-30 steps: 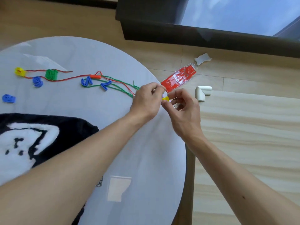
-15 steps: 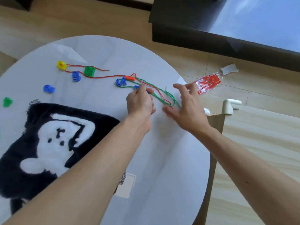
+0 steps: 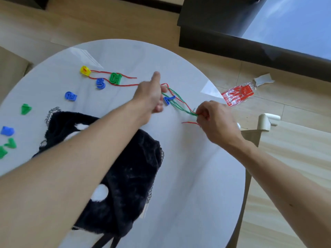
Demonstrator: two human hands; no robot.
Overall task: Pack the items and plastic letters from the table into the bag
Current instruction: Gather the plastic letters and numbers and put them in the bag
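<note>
head view: the readable marks are on the plastic pieces themselves. a blue "5" point(image 3: 100, 83) lies at the far side of the round white table point(image 3: 188, 176), and a blue "7" point(image 3: 168, 100) lies just beside the left hand point(image 3: 152, 93). the yellow piece point(image 3: 85, 70) and the green piece point(image 3: 116, 78) have raised shapes too small to read. the print on the red-and-clear wrapper point(image 3: 237, 94) on the floor is illegible.

a red cord point(image 3: 125, 85) runs from the yellow piece past the green one toward the left hand. a green cord point(image 3: 180, 102) runs from there to the right hand point(image 3: 213, 119), which pinches it between curled fingers at the table's right edge; a red end sticks out below that hand. the left hand is blurred, one finger straight and the rest curled, and i cannot tell whether it grips anything.

the black fluffy bag point(image 3: 129, 176) with white patches and a metal chain point(image 3: 52, 111) lies on the near half of the table, partly hidden under the left forearm. more loose pieces lie at left: one blue piece point(image 3: 71, 96), a green triangle point(image 3: 26, 109), another blue point(image 3: 7, 131) and two green point(image 3: 10, 143).

a torn scrap point(image 3: 264, 80) lies by the wrapper, and a white corner guard point(image 3: 266, 120) sits on wooden furniture to the right.
</note>
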